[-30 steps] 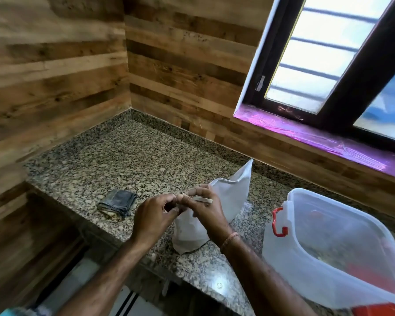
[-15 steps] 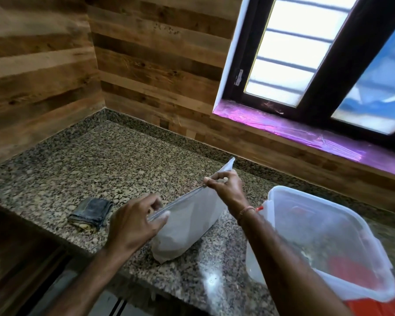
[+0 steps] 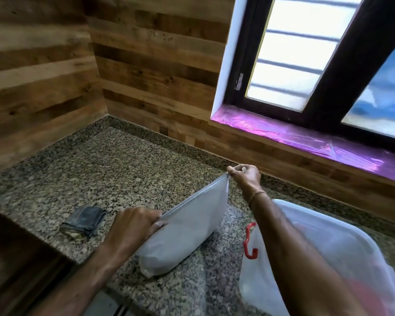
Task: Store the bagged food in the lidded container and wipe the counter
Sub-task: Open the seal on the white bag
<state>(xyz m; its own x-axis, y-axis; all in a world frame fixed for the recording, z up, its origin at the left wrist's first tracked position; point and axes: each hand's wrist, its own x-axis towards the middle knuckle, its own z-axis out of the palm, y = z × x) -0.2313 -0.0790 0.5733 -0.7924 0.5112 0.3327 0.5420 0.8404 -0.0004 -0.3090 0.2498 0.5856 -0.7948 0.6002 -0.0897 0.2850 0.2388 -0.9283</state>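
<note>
A frosted white zip bag [image 3: 187, 229] with food inside stands on the granite counter [image 3: 96, 176], its sealed top edge running up to the right. My left hand [image 3: 132, 229] grips the bag's near top corner. My right hand [image 3: 245, 176] pinches the far top corner, at the end of the zip strip. To the right stands a large translucent plastic container [image 3: 342, 254] with a red latch [image 3: 249, 245]; my right forearm crosses over it. A folded blue-grey cloth [image 3: 84, 221] lies on the counter to the left of my left hand.
The counter sits in a corner of wood-plank walls [image 3: 39, 87]. A dark-framed window [image 3: 324, 71] with a purple film-covered sill [image 3: 306, 137] is at the back right. The counter's front edge runs just below my left wrist, with a drop beyond it.
My right hand has slid along the bag's top from beside my left hand out to the far corner, drawing the top edge straight. My left hand has kept hold of the near corner.
</note>
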